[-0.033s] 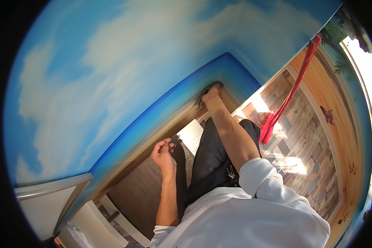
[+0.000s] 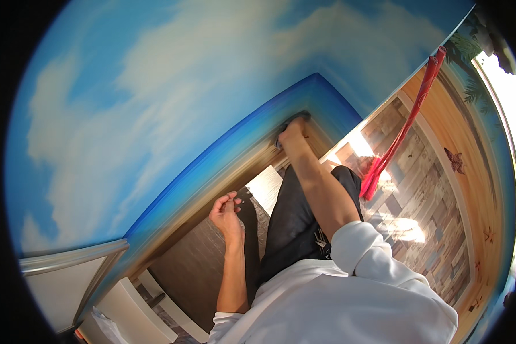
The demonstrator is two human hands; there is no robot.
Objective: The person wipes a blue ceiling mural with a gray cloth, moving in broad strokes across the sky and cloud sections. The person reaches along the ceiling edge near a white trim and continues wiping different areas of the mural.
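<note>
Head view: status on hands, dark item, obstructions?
Right hand on dark item at painted wall, grip unclear. Left hand curled, nothing visibly held. Red poles off right, apart from both hands.

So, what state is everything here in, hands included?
Left hand: raised, fingers curled, contents unclear
Right hand: over a dark item at the painted wall, grip unclear
Red long-handled broom: tilted, pink end down
White sleeves: pushed up
Plank-patterned floor: sunlit in patches

Left of the dark trousers point(image 2: 286, 229), the left hand point(image 2: 226, 217) is lifted, fingers loosely bent, above its bare forearm point(image 2: 232, 278). The right arm point(image 2: 321, 192) stretches over the trousers, its right hand point(image 2: 292, 131) beyond them, grip unclear.
</note>
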